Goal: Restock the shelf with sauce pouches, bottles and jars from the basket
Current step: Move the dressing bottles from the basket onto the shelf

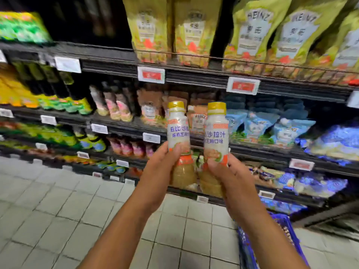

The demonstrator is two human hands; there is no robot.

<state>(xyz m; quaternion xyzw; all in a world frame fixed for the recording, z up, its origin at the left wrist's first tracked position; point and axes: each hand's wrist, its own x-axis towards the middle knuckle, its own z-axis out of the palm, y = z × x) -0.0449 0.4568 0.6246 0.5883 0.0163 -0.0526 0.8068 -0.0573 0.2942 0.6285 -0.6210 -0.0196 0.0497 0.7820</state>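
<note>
My left hand [165,167] grips the left bottle [178,129] and my right hand [227,177] grips the right bottle [216,133]. Both are up in front of the shelf [116,64], not on it yet. The basket [281,226] sits near right; I can't see inside.

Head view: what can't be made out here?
- Basket: cut off by the bottom edge and partly behind the right forearm; contents unseen.
- Price tags: blurred, unreadable.
- Left bottle and right bottle: lower labels covered by the left hand and right hand.
- Shelf goods at left: motion blur, brands unreadable.
</note>
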